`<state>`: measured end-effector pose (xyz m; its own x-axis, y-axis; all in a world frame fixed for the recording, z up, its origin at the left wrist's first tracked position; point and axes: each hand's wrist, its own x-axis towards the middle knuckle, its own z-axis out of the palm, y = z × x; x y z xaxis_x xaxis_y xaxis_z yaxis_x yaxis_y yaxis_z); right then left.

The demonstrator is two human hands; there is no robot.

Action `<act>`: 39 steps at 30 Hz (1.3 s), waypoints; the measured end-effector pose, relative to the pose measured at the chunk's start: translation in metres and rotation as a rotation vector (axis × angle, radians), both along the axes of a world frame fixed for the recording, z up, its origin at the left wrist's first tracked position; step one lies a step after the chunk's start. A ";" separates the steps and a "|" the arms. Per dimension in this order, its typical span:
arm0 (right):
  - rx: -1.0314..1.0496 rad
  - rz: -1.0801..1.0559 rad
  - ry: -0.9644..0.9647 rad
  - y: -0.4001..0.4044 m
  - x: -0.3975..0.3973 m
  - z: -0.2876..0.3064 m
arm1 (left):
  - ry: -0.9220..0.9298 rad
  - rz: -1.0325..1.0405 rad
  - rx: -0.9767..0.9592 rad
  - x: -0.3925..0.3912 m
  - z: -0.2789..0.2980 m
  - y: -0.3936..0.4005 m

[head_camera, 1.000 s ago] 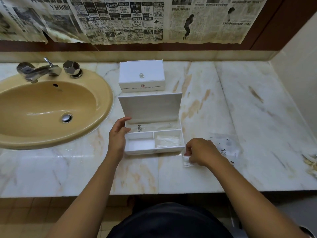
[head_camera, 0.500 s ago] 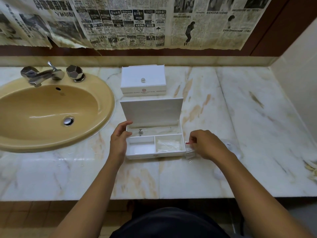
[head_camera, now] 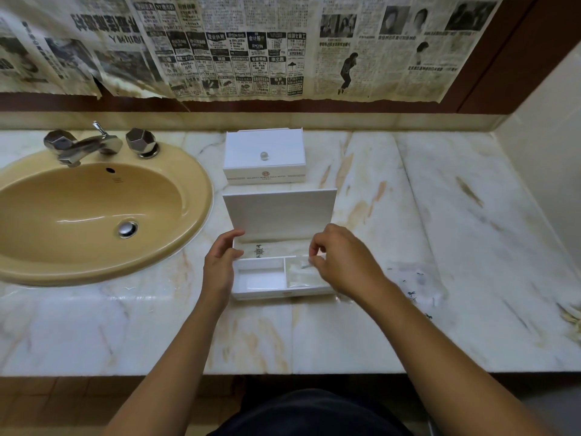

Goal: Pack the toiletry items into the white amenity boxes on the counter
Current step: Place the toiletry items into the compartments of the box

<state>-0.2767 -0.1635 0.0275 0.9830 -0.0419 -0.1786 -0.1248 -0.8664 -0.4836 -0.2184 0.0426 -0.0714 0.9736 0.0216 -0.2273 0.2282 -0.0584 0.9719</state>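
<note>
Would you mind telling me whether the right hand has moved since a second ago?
Yes. The right hand has moved left, from the counter beside the open box to over its front right compartment, pinching a small packet.

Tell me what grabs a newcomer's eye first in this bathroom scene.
The open white amenity box at the counter's middle draws the eye, the left hand at its left side while the right hand pinches a small clear packet over its front right compartment. Left of it sits the big yellow sink; old newspaper covers the wall above.
</note>
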 end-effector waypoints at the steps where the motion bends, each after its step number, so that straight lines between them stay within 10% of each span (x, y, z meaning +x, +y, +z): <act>1: -0.011 0.014 -0.017 0.005 0.000 -0.006 | -0.001 0.000 0.000 0.000 -0.001 0.000; 39: -0.191 0.180 0.242 0.036 -0.018 -0.045 | -0.004 -0.001 0.039 -0.002 0.005 -0.002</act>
<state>-0.2949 -0.1273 -0.0172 0.9080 0.0735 -0.4125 -0.0524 -0.9568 -0.2859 -0.2203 0.0405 -0.0662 0.9745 0.0294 -0.2223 0.2241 -0.0962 0.9698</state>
